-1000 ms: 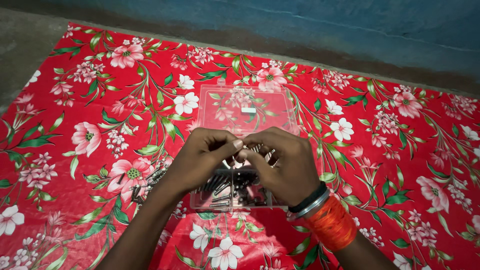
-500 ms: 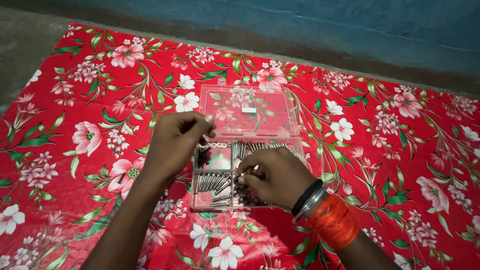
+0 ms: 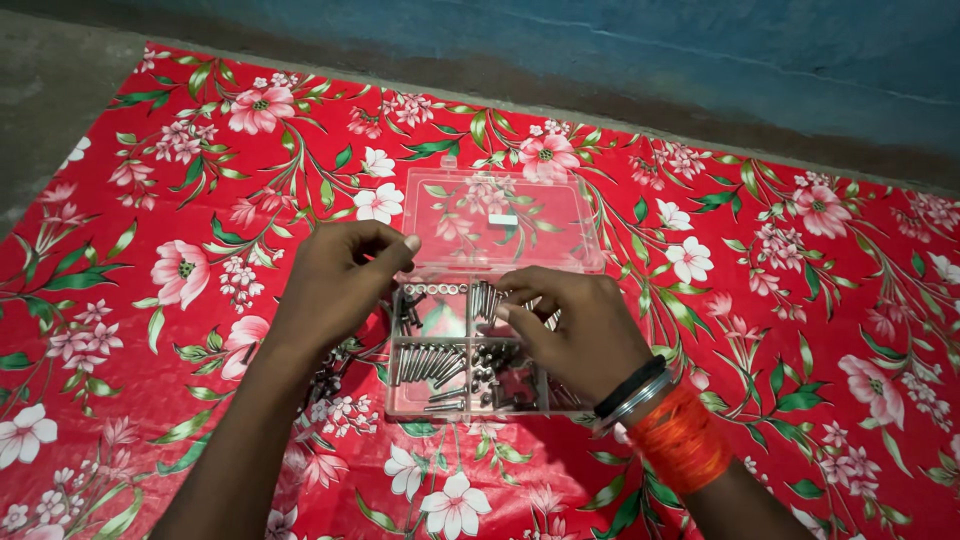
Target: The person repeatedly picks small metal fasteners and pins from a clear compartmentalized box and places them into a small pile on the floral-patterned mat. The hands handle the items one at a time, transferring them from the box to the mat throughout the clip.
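Head view: clear screw box [image 3: 470, 345] lies between both hands.

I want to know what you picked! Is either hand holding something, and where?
It cannot be told. The left hand is curled beside the clear box; the right hand reaches over its screws, fingertips hidden.

Both forearms reach in from the near edge and angle toward each other. The left hand [image 3: 335, 280] is curled, knuckles up, its fingers [image 3: 395, 250] bent toward the thumb in a loose pinch. The right hand [image 3: 580, 325] lies palm down, fingers [image 3: 520, 300] curled inward to the left, its wrist wrapped in bands.
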